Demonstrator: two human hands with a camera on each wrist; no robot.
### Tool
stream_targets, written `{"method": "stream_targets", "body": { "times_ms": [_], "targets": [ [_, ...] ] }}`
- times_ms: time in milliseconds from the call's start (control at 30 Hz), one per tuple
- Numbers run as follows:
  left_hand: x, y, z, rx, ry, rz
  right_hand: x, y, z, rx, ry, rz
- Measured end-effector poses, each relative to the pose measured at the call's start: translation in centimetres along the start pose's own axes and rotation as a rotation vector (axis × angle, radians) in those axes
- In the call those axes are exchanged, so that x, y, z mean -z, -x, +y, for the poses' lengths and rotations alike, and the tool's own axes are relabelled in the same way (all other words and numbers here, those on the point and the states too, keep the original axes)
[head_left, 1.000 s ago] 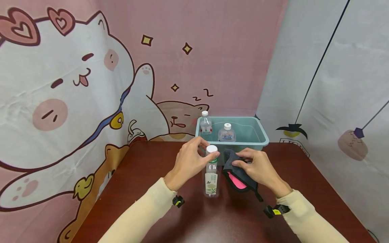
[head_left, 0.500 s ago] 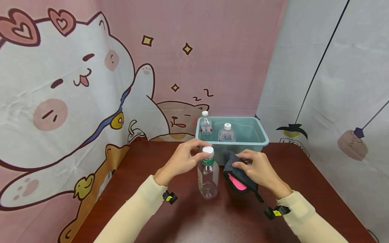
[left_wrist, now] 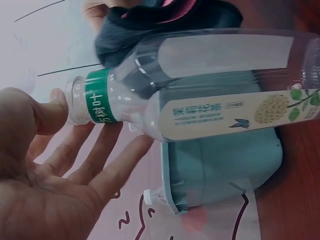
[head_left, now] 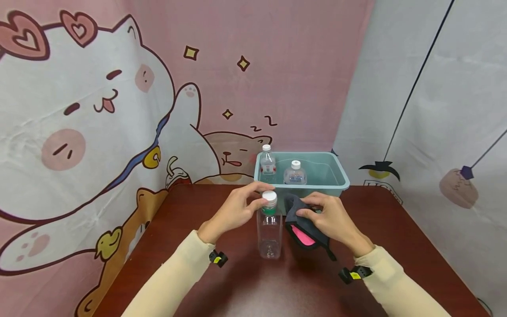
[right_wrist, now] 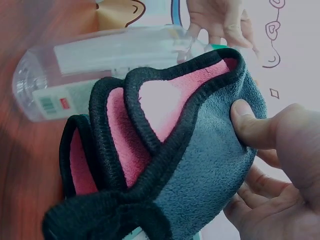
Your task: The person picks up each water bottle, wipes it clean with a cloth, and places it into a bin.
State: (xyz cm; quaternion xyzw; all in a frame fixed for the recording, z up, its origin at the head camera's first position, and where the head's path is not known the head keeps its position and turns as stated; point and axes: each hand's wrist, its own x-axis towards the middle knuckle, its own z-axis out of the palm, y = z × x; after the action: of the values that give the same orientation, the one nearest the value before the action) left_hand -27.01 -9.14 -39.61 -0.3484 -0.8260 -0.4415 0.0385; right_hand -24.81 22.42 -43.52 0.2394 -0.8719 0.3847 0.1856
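My left hand [head_left: 233,210] pinches the white cap [head_left: 270,198] of a clear plastic bottle [head_left: 270,237] between thumb and fingers. Upright over the front of the table, the bottle looks drained, with a green band [left_wrist: 100,95] round its neck. A cream label [left_wrist: 225,117] with a plant picture faces the left wrist camera. In my right hand [head_left: 332,215], thumb and fingers grip a folded cloth [head_left: 305,220], dark grey outside, pink inside, with black edging. The cloth hangs just right of the bottle; whether they touch I cannot tell.
Behind the hands a light blue plastic bin [head_left: 328,169] stands at the table's back edge. Inside it are a slim bottle [head_left: 268,165] and a wider bottle [head_left: 295,175], both white-capped. A cartoon curtain [head_left: 301,88] hangs behind the dark red table [head_left: 190,246].
The bottle has turned, so its label no longer faces the head camera, and it has shifted slightly left with my left hand. My right hand has brought the cloth a little left.
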Motion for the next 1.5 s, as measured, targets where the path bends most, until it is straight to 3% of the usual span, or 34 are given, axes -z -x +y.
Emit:
{"method": "stream_targets", "body": {
  "times_ms": [233,467,733,1033,1200,1500],
  "targets": [
    [-0.7,0.4,-0.7,-0.03,-0.021,0.049,-0.5,-1.3,-1.7,0.017,-0.033,0.004],
    [-1.2,0.5,-1.2,-0.126,-0.035,0.097,-1.4,-2.5,-2.4,0.071,-0.035,-0.005],
    [-1.5,0.6,-1.6,-0.146,-0.065,0.113,-2.3,-2.5,-2.1,0.077,0.005,-0.083],
    [-1.3,0.6,-1.8,-0.104,-0.036,0.092,-2.8,-1.0,-0.4,0.064,0.024,-0.114],
    [-1.1,0.6,-1.9,-0.072,-0.021,0.077,-4.2,0.3,1.6,0.055,0.013,-0.143],
    [-1.1,0.4,-2.1,-0.093,-0.018,0.06,-6.9,1.8,4.7,0.076,0.052,-0.25]
  ]
}}
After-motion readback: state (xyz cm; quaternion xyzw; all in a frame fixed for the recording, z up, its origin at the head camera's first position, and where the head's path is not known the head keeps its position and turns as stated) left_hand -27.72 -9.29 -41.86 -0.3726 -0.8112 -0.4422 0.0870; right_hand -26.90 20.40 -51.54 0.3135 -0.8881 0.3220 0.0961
